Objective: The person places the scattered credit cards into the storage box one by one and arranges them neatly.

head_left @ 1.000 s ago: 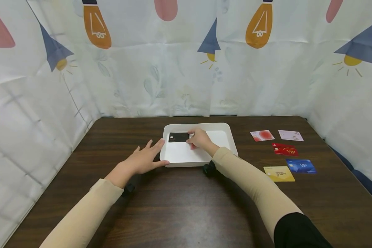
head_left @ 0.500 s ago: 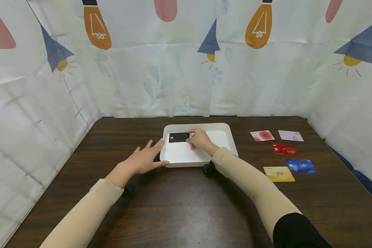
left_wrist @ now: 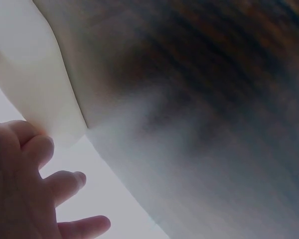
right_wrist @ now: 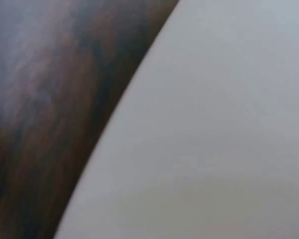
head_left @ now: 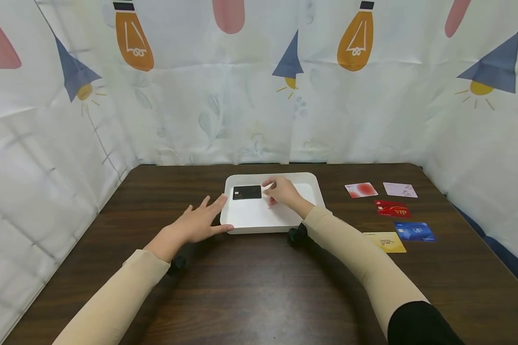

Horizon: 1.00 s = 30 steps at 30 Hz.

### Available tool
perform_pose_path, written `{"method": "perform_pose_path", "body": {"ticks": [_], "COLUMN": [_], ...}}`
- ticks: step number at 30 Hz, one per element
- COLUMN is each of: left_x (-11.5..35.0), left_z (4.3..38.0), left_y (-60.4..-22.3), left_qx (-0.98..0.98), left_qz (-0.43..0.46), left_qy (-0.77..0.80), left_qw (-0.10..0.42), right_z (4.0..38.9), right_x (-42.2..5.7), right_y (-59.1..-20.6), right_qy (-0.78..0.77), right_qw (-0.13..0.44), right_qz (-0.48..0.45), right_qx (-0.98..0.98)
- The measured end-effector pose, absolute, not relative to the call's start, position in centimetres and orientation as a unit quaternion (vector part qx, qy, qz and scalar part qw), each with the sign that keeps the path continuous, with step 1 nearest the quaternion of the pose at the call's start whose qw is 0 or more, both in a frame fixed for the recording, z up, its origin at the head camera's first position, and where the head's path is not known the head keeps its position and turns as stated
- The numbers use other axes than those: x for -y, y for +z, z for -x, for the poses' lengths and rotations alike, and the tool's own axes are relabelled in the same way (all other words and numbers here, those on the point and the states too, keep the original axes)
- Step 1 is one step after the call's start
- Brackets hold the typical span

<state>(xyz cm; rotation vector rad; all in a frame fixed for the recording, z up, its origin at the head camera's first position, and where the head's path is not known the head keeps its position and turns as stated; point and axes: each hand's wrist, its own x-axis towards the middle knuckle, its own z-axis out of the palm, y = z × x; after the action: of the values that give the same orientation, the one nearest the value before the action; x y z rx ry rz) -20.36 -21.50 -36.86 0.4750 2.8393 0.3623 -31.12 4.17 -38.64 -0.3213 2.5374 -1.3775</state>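
Observation:
A black VIP card (head_left: 247, 192) lies flat in the far left part of a white tray (head_left: 265, 223). My right hand (head_left: 283, 192) is over the tray, its thumb and index finger just right of the card's right edge, with a small gap between. Nothing shows between these fingers. With fingers spread, my left hand (head_left: 196, 224) touches the tray's left side. The left wrist view catches the left hand (left_wrist: 20, 184) against the tray's pale wall (left_wrist: 45, 84). In the right wrist view only the tray (right_wrist: 204, 109) and dark table appear; the right hand is hidden there.
On the right of the dark wooden table (head_left: 250, 287) lie several cards: a pink-red one (head_left: 361, 189), a pale pink one (head_left: 399, 189), a red VIP card (head_left: 392, 209), a blue one (head_left: 415, 231) and a yellow one (head_left: 386, 242), partly behind the right sleeve (head_left: 362, 258).
My right hand has let go of the black card and drawn slightly to the right. The card stays in the tray, and the left hand keeps its place. The head view has shifted slightly.

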Motion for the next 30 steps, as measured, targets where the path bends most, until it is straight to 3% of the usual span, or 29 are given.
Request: {"method": "perform_pose_path", "body": {"ticks": [30], "left_x": [21.7], "left_z": [20.3], "left_y": [-37.0], "left_qx": [-0.970], "left_qz": [-0.169], "left_qy": [0.133], "left_qw": [0.112], "right_z": [28.6], "right_x": [-15.0], "right_y": [-34.6], "right_qy": [-0.422], "right_qw": [0.088], "right_qz": [0.258], "right_qx": [-0.865]}}
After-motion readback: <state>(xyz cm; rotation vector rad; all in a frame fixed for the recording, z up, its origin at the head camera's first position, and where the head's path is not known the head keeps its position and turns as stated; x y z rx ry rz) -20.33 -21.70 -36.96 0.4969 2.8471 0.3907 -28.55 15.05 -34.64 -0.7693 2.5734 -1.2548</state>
